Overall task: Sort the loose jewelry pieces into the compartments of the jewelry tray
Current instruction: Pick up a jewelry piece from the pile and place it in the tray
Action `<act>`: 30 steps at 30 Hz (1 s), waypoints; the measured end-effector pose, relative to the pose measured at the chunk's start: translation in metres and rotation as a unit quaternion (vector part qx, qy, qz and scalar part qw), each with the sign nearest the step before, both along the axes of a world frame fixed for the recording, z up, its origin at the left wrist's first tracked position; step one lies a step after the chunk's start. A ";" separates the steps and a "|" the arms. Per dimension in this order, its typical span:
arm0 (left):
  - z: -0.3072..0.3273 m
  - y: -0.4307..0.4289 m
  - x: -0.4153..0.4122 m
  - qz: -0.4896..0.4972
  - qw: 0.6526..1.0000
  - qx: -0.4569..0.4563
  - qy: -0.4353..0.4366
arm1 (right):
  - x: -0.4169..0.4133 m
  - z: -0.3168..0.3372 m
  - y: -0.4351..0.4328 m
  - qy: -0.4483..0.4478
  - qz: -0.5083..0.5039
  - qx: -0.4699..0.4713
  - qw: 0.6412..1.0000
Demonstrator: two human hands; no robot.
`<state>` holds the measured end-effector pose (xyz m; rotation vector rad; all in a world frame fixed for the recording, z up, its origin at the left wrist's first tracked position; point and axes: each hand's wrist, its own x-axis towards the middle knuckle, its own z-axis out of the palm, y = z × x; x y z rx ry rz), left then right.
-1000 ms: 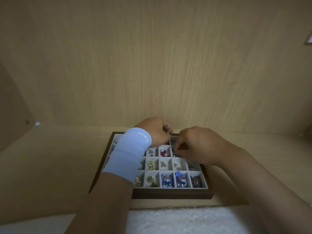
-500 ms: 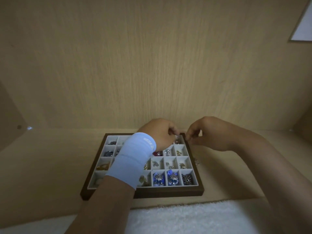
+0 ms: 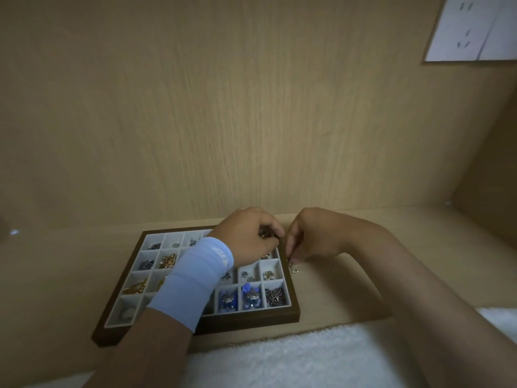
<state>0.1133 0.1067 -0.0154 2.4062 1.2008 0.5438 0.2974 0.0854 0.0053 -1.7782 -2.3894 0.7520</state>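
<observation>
Nearest lies 1 white towel [image 3: 279, 359], and just beyond it sits the 1 jewelry tray [image 3: 246, 320], dark-framed with pale compartments in 4 rows; the forearm hides too much to count the columns. In its near row, 2 blue pieces [image 3: 240, 299] fill neighbouring cells and 1 dark cluster [image 3: 275, 296] lies in the right corner cell. A light blue wrist sleeve [image 3: 193, 278] crosses the tray. Further back are the 2 hands. The left hand [image 3: 249, 236] hovers over the far right cells, its fingers curled round what looks like a small metal piece [image 3: 264, 234]. The right hand [image 3: 313, 236] reaches down just outside the tray's right rim, its fingertips [image 3: 292, 259] pinched on 1 silver charm [image 3: 293, 268] that rests on the wooden shelf [image 3: 363, 275]. The step in hand looks like picking up loose pieces. Next, the charm needs lifting clear of the rim and carrying to a cell of matching pieces, then a gentle release. Behind stands the wood panel wall [image 3: 251, 107] with 1 white sheet [image 3: 472, 26] at the upper right.
</observation>
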 end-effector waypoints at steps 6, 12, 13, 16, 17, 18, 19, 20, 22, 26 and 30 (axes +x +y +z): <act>-0.002 0.001 0.002 -0.004 1.000 -0.008 -0.016 | 0.001 0.002 -0.002 0.018 -0.012 -0.040 0.999; -0.001 -0.002 0.001 0.000 0.999 -0.025 -0.029 | 0.006 -0.003 -0.001 0.086 -0.015 -0.043 0.995; 0.000 -0.002 0.001 0.002 0.999 -0.029 -0.031 | 0.009 -0.003 0.000 0.098 -0.017 -0.048 0.994; 0.000 -0.004 0.000 0.006 0.999 -0.037 -0.035 | 0.014 -0.004 0.000 0.125 -0.026 -0.052 0.991; 0.001 -0.005 -0.001 0.008 0.998 -0.043 -0.041 | 0.016 -0.005 0.000 0.140 -0.025 -0.055 0.988; 0.001 -0.005 -0.001 0.011 0.997 -0.051 -0.050 | 0.017 -0.006 -0.001 0.161 -0.026 -0.058 0.985; 0.001 -0.005 -0.001 0.011 0.996 -0.062 -0.061 | 0.019 -0.006 -0.001 0.184 -0.029 -0.058 0.981; 0.001 -0.004 -0.001 0.009 0.994 -0.074 -0.077 | 0.020 -0.005 -0.001 0.206 -0.034 -0.057 0.976; 0.002 -0.004 -0.001 0.001 0.988 -0.098 -0.119 | 0.022 -0.003 -0.001 0.243 -0.046 -0.061 0.967; 0.004 -0.005 -0.001 -0.008 0.973 -0.133 -0.189 | 0.023 -0.002 0.001 0.320 -0.055 -0.103 0.940; 0.005 -0.002 -0.004 -0.014 0.962 -0.148 -0.229 | 0.022 -0.002 0.003 0.361 -0.066 -0.141 0.919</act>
